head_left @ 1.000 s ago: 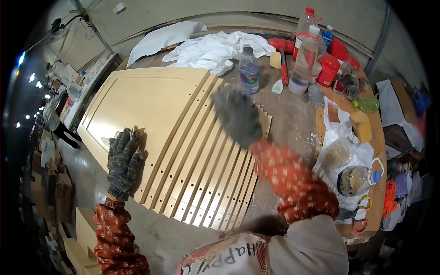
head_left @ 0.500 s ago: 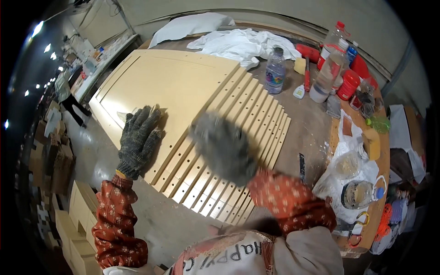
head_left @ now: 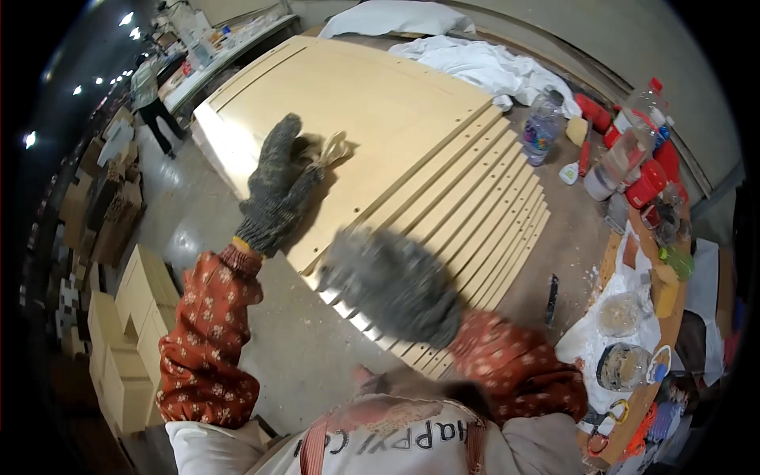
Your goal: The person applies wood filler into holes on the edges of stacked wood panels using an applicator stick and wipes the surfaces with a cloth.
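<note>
A stack of cream-coloured panels lies on the table, its lower panels fanned out in steps toward the right. Small dark holes run along their edges. My left hand, in a dark grey knit glove, is over the top panel near its left edge. A crumpled beige scrap, perhaps paper or cloth, is pinched at its thumb side. My right hand, gloved the same way, is over the near end of the stepped edges. Motion smears its fingers, so their grip is unclear.
At the right stand a clear bottle, a larger bottle and a red jar. White cloth is heaped behind the panels. A black strip lies on the table. Cream box-like pieces stand on the floor at left.
The whole view has shifted, so the panels appear farther right. My left hand has turned and lifted its fingers, showing the beige scrap. My right hand has moved toward the panels' near end.
</note>
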Demonstrator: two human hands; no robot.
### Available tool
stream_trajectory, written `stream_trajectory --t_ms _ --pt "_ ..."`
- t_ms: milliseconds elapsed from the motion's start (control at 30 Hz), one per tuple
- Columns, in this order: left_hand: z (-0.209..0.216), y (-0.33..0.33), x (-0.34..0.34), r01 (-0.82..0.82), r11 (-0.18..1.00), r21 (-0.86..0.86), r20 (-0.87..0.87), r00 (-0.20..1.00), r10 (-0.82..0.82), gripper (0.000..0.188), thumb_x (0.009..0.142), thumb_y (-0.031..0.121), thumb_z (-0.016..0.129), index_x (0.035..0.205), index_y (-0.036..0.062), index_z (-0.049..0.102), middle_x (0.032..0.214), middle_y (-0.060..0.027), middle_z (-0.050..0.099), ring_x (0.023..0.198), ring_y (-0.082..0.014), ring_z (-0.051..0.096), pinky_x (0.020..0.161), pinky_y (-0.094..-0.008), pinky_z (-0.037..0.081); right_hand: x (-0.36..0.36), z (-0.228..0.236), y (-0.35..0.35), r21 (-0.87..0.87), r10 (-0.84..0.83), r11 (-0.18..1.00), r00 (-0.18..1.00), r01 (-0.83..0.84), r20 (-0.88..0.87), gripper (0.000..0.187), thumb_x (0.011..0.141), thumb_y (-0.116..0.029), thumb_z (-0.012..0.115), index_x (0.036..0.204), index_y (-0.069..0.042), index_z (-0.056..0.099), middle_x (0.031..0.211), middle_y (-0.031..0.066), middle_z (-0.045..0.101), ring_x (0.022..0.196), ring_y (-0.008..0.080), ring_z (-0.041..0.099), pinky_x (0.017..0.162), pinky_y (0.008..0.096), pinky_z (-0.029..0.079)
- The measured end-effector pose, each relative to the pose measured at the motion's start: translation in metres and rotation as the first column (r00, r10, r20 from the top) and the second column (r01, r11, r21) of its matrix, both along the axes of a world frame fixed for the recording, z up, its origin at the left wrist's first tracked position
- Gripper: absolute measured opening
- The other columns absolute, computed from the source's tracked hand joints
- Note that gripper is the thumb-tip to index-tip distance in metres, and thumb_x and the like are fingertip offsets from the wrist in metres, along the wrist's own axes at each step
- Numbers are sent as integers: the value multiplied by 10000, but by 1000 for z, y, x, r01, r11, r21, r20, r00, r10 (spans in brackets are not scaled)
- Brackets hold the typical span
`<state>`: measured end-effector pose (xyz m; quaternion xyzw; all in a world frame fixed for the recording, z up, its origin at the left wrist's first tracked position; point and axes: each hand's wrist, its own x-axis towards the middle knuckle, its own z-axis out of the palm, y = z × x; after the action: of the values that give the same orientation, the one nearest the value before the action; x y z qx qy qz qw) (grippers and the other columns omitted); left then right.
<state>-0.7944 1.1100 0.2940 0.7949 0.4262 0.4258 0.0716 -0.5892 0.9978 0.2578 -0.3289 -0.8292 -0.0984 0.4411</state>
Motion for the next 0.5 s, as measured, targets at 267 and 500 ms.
stream_trajectory --t_ms 267,500 --pt "13 -10 3 -283 934 220 -209 921 328 350 782 218 642 1093 65 590 1292 -221 443 1130 -352 487 954 -435 395 3 19 45 -125 -184 968 955 217 233 417 863 -226 522 1245 -72 460 1263 123 441 1219 278 390 971 416 389" --pt "25 -8 0 -236 971 27 -401 887 227 335 821 272 557 1053 33 589 1063 -176 589 1024 -360 532 924 -438 389 -29 33 -28 -71 -43 994 885 85 463 337 880 -209 520 1199 -102 528 1231 192 473 1028 256 536 738 322 530"
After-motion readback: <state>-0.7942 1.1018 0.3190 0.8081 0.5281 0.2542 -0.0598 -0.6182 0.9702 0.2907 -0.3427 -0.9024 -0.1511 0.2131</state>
